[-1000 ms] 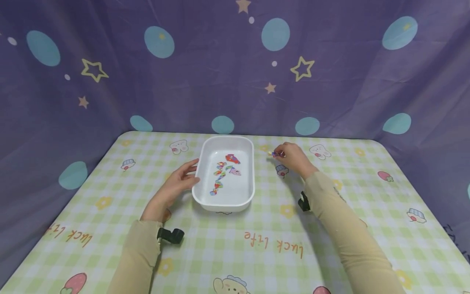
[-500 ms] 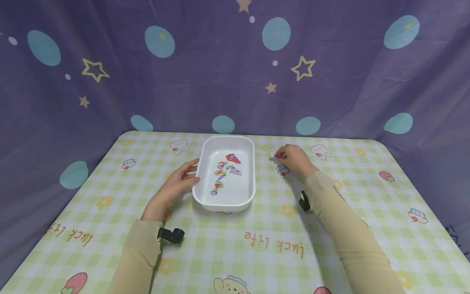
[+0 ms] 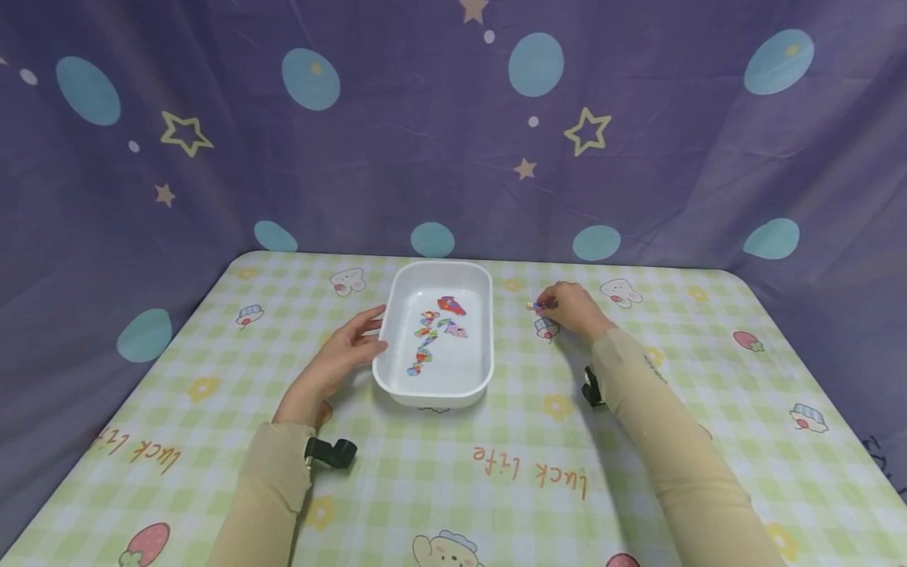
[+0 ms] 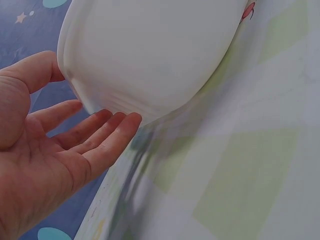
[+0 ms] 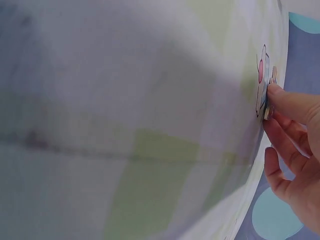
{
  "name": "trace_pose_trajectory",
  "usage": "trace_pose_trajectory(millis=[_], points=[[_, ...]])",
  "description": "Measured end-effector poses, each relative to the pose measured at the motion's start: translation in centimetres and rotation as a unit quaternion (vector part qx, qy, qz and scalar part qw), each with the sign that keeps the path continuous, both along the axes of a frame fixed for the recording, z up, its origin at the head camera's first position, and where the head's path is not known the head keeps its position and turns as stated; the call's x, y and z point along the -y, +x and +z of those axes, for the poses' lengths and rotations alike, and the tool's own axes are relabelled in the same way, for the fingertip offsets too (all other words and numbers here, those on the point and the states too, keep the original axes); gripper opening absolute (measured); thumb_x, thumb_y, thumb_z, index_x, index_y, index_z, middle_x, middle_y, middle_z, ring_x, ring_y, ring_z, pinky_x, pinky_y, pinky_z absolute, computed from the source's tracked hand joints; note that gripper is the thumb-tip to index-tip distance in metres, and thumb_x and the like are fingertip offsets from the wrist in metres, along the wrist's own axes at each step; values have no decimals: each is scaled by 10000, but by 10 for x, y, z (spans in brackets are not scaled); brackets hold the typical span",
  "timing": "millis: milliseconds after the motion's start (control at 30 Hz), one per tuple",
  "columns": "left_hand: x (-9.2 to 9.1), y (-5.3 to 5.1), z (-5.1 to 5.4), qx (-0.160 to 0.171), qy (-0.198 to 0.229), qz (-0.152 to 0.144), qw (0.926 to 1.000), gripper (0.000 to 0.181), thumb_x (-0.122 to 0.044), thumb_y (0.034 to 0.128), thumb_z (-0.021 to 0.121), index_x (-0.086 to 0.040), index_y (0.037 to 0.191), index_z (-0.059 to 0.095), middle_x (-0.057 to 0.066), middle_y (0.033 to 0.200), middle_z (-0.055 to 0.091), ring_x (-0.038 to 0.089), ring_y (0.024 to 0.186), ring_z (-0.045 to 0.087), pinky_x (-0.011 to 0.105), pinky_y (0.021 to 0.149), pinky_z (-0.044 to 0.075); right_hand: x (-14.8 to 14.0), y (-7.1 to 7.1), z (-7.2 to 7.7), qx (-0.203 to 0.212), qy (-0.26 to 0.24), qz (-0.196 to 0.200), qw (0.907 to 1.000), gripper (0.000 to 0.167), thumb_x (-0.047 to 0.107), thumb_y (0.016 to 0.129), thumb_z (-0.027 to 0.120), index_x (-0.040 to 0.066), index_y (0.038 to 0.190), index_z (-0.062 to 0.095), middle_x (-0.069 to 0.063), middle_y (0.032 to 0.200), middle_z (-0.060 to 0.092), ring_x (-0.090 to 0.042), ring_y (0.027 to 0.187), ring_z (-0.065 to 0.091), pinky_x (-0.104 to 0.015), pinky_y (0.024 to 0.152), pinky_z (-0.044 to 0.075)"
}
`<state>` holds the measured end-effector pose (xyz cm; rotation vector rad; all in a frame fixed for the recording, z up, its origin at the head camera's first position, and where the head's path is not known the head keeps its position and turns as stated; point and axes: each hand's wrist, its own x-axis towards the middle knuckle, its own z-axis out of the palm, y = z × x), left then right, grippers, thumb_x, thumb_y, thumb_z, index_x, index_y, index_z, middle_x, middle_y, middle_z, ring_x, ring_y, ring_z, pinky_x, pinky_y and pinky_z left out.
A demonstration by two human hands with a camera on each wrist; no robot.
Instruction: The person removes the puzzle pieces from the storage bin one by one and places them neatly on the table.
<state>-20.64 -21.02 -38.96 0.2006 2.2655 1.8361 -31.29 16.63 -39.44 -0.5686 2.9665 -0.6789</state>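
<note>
A white rectangular tray (image 3: 468, 376) stands on the table, with several small, flat, brightly coloured pieces (image 3: 450, 305) scattered on its bottom. My left hand (image 3: 338, 356) rests against the tray's left side. In the left wrist view its fairly straight fingers (image 4: 112, 145) touch the outer wall and the thumb meets the rim. To the right of the tray, my right hand (image 3: 572, 307) pinches a small colourful flat piece (image 3: 534, 307) between thumb and fingers, low over the cloth. The right wrist view shows this piece (image 5: 274, 75) edge-on, mostly covered by the fingertips.
A green-and-white checked tablecloth (image 3: 453, 504) with printed cartoons and lettering covers the table. Behind its far edge hangs a purple curtain (image 3: 397, 157) with stars and blue ovals. Black camera mounts (image 3: 333, 453) are strapped at both wrists.
My right hand has moved slightly down and toward the right with the small colourful piece still pinched. My left hand and the tray keep their places.
</note>
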Motion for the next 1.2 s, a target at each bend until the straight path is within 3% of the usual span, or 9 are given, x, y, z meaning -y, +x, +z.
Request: trace_pose_trajectory(millis=[233,500,700,1000,1200], points=[[-1,-1,0,-3,-29,3,10000,646,-85,869,563,-145,1438,263,184,1388,360,360,1220,425,306,858,481,-1,-1,-2,33,33,-19,10000,202,153,817,663,30,975,689,-132,922,635,-241,837,581,-378,754,466],[0,0,-1,69,-141,52,9999,659,-110,866,577,-162,1441,259,173,1402,352,352,1229,421,350,906,458,3,-2,0,-65,479,212,9986,223,117,799,659,34,1005,678,-109,898,630,-241,833,582,-389,774,471],[1,1,-2,144,-138,52,9998,659,-123,871,580,-180,1442,256,160,1414,343,343,1241,412,383,934,436,6,0,2,-149,647,136,9977,254,127,795,670,48,1037,661,-98,920,624,-241,846,586,-392,771,477],[2,1,0,95,-165,25,9998,652,-113,873,568,-170,1442,254,164,1410,347,345,1236,418,377,919,451,16,3,21,-767,757,142,9941,224,148,812,651,71,1023,662,-91,947,623,-247,851,593,-404,733,486],[1,0,2,90,-199,27,9998,655,-116,869,574,-174,1440,259,154,1409,352,336,1235,423,375,925,447,30,4,36,-823,706,293,9937,245,190,835,644,87,1057,653,-79,973,629,-224,862,596,-391,745,487]])
